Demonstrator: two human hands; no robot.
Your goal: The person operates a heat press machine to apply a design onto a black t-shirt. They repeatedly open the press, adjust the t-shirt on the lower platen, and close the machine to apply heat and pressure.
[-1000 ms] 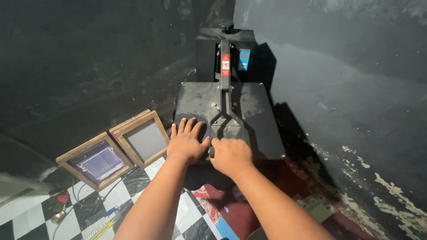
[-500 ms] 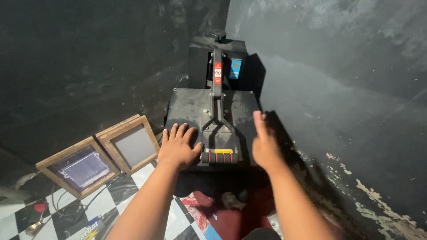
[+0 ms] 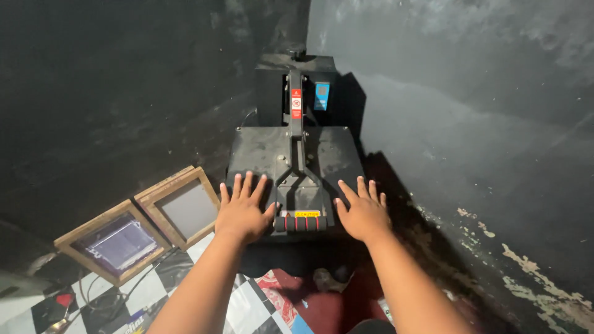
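A dark grey metal heat press with a flat upper plate [image 3: 260,151] sits in the far middle of the scene, backed against dark walls that meet in a corner behind it. Both of the person's forearms reach up from the near edge, roughly parallel, one to each side of the press's central lever arm [image 3: 296,133].

The left hand [image 3: 242,210] lies palm down on the near left part of the plate, fingers spread and pointing away, thumb angled toward the middle; it is flat and released, gripping nothing. The right hand [image 3: 364,212] mirrors it on the near right part of the plate, also flat, fingers splayed and pointing far, grasping nothing. Between the two hands, just near of the plate's front edge, sits the lever's black ribbed handle grip [image 3: 301,223], with a small yellow label strip [image 3: 307,214] above it; neither hand touches the grip, though the left thumb comes close to its left end.

On the lever's upright part is a red and white sticker [image 3: 296,103], and a blue control box [image 3: 322,96] stands just right of it at the far end of the machine.

To the left, on the floor, two wooden-framed screens [image 3: 179,207] lean side by side. A black and white chequered cloth [image 3: 244,309] lies near the left arm, and a red patterned cloth [image 3: 322,303] lies between the forearms.
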